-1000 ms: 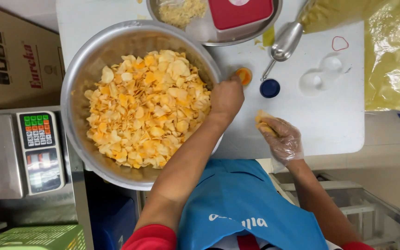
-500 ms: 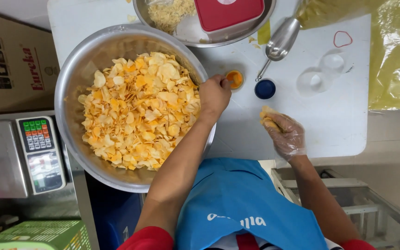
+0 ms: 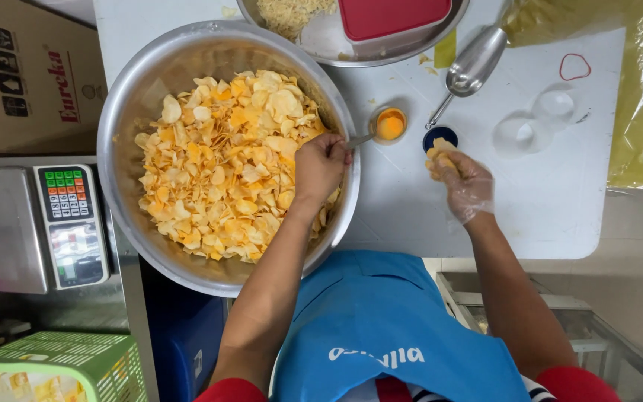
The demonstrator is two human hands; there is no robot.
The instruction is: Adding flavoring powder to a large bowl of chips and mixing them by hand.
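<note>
Your left hand grips a spoon at the big steel bowl rim; tip it and powder from the small orange cup beside the bowl could spill. Your gloved right hand, right of the bowl, pinches pale-yellow chips

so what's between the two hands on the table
In the head view, the left hand holds a spoon reaching a small orange-filled cup. A dark blue cap sits by the gloved right hand. Otherwise bare white table.
</note>
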